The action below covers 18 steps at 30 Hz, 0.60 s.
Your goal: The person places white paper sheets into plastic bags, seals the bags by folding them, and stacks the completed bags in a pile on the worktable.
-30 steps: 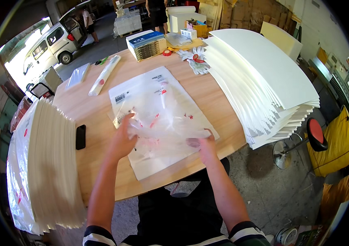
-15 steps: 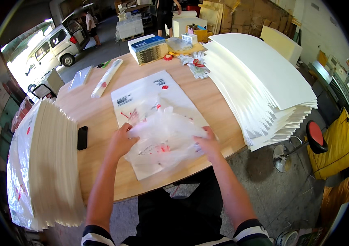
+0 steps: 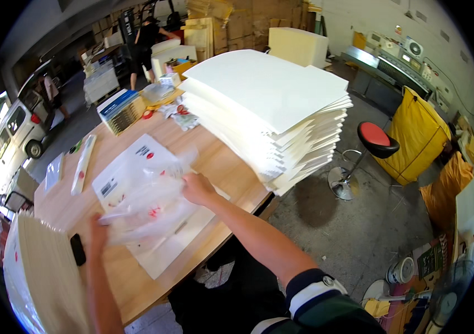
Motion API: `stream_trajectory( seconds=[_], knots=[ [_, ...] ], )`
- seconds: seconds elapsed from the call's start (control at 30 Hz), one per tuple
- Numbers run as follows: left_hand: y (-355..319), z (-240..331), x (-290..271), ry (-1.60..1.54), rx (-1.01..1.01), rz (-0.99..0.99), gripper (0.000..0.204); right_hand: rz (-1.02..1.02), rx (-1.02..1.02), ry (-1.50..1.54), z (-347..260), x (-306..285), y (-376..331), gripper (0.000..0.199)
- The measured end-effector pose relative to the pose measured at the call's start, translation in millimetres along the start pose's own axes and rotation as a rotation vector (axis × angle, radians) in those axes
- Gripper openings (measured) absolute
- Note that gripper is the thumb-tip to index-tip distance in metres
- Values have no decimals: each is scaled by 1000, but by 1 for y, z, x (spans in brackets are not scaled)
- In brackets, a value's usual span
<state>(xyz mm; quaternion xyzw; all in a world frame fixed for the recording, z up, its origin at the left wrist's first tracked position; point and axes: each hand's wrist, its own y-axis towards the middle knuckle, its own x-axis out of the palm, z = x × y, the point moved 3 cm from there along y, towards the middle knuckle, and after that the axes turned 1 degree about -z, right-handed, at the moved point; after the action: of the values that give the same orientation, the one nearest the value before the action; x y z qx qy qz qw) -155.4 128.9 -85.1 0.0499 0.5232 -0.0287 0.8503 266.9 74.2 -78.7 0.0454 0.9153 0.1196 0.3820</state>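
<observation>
A clear plastic bag (image 3: 151, 209) with red marks is stretched between my two hands, crumpled and partly blurred. My left hand (image 3: 98, 231), smeared by motion, grips its left edge near a black phone (image 3: 78, 249). On its right side my right hand (image 3: 197, 189) is closed, fingers curled around the plastic. Beneath the bag lies a flat white printed sheet or package (image 3: 147, 149) with a barcode and a red dot, on the wooden table (image 3: 228, 178). Whether the bag touches it all over cannot be made out.
A tall stack of white sheets (image 3: 265, 92) rises at the right; another wrapped stack (image 3: 42, 273) stands at the left. Farther back are a long wrapped roll (image 3: 83, 165), a blue-topped box (image 3: 120, 111) and gloves (image 3: 184, 119). A red-seated stool (image 3: 376, 136) stands right. Other people work behind.
The view has swung to the right. My hands, both on the plastic bag, have spread so that the left is lower and nearer the phone, the right higher.
</observation>
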Motion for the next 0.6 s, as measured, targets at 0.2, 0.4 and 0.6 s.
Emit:
stream_trajectory(
  seconds=[0.2, 0.4, 0.6],
  knots=[
    [-59, 120, -192, -108, 605, 1418, 19, 908, -742, 272, -161, -145, -28, 53],
    [-39, 81, 15, 175, 381, -111, 22, -210, 172, -70, 45, 44, -38, 58],
    [0, 81, -162, -3, 405, 868, 23, 659, -371, 543, -111, -99, -11, 45]
  ],
)
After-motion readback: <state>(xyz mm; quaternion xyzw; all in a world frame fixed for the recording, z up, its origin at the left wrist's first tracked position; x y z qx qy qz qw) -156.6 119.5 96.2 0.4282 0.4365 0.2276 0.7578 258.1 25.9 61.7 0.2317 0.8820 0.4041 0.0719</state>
